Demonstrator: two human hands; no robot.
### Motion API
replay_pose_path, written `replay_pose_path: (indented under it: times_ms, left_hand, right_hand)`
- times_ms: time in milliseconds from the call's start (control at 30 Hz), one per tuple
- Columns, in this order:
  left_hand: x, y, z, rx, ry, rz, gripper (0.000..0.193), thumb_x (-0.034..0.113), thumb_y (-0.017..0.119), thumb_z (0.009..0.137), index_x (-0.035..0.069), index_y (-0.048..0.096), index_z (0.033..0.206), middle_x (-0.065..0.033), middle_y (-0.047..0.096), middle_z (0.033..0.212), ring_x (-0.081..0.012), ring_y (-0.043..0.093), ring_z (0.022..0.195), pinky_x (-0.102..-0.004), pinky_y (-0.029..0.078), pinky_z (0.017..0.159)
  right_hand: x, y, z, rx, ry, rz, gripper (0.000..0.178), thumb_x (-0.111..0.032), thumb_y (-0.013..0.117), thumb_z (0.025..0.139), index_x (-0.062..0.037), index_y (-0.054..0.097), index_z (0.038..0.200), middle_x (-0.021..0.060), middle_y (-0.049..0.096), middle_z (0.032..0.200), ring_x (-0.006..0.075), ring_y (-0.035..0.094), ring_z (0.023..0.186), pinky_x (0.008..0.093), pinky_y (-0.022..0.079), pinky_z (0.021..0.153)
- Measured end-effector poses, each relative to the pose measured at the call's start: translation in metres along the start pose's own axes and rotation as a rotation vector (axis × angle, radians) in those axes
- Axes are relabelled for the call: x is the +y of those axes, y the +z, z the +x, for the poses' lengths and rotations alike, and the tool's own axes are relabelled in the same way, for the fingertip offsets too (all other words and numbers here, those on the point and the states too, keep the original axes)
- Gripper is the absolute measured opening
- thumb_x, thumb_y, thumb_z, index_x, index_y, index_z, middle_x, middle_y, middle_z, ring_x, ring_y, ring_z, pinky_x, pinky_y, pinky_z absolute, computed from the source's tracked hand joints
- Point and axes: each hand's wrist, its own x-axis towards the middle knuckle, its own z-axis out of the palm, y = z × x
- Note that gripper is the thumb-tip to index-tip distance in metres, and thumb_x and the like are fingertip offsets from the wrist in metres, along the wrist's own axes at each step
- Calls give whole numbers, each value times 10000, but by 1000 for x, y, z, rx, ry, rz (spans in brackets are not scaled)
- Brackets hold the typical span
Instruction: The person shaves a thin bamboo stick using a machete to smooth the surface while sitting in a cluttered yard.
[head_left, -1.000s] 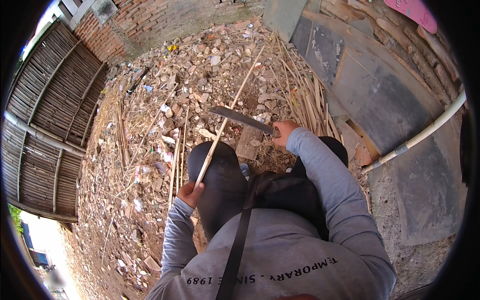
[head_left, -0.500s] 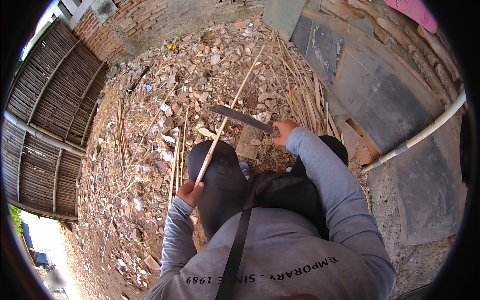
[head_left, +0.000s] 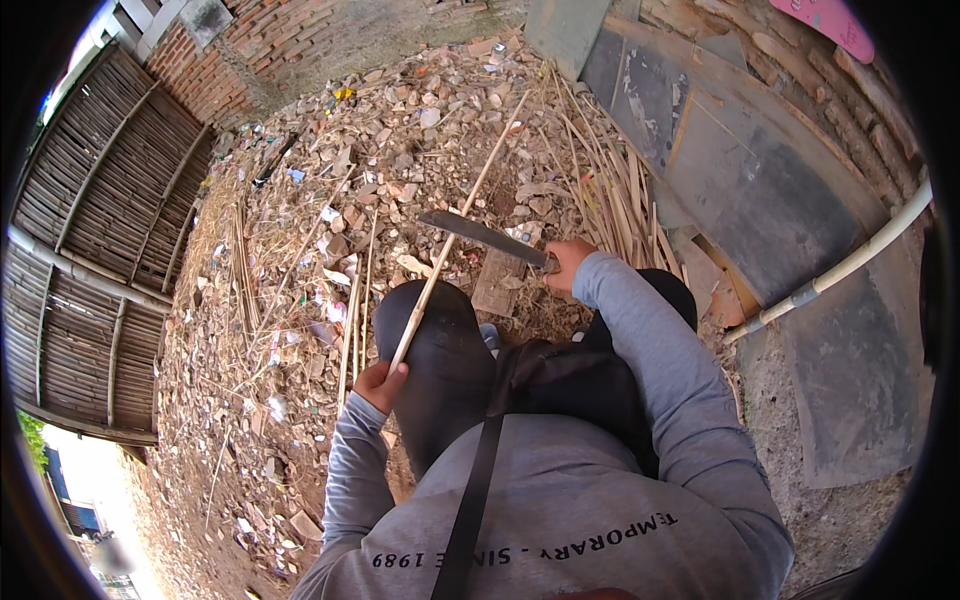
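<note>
My left hand [head_left: 381, 386] is closed round the near end of a long, pale bamboo strip [head_left: 468, 203], which slants up and away to the right across my left knee. A machete [head_left: 483, 236] with a dark, broad blade is gripped in my right hand [head_left: 571, 264], in front of my right knee. Its blade points left and crosses the strip about midway; I cannot tell whether it touches. The machete's handle is mostly covered by my fingers.
Bamboo strips [head_left: 628, 200] lie in a bundle at the right, and several more [head_left: 352, 320] beside my left knee. Rubble and litter [head_left: 300, 400] cover the ground. A bamboo-slat panel [head_left: 100, 220] stands left, a brick wall [head_left: 300, 50] behind, dark boards [head_left: 760, 190] and a pale pole [head_left: 850, 262] right.
</note>
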Motion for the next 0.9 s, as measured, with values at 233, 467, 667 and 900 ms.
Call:
replay_pose_path:
  times_ms: [233, 467, 667, 900]
  left_hand:
    - [-9, -3, 4, -11, -29, -19, 326, 336, 608, 894, 22, 622, 811, 59, 516, 630, -36, 443, 563, -202, 343, 501]
    - [-10, -5, 4, -42, -66, -97, 282, 294, 628, 889, 15, 647, 853, 66, 553, 673, -19, 464, 597, -186, 361, 533]
    - [-4, -4, 3, -45, -74, -117, 280, 290, 626, 892, 14, 645, 853, 67, 553, 677, -21, 460, 594, -185, 358, 539]
    - [-18, -6, 7, -52, -61, -135, 282, 292, 620, 895, 17, 640, 835, 72, 532, 646, -18, 434, 561, -187, 332, 507]
  right_hand:
    - [5, 3, 4, -31, 10, -11, 404, -324, 717, 683, -73, 620, 984, 187, 645, 915, 347, 614, 904, 413, 485, 813]
    - [4, 2, 4, -39, -2, -25, 419, -334, 709, 691, -62, 617, 997, 188, 643, 941, 341, 611, 924, 406, 483, 826]
    - [8, 6, 4, -8, -18, -40, 413, -343, 710, 689, -65, 618, 981, 187, 644, 938, 342, 611, 924, 404, 483, 828]
    - [14, 11, 7, -17, -46, -32, 431, -352, 713, 682, -69, 601, 988, 189, 638, 898, 360, 609, 890, 426, 482, 797]
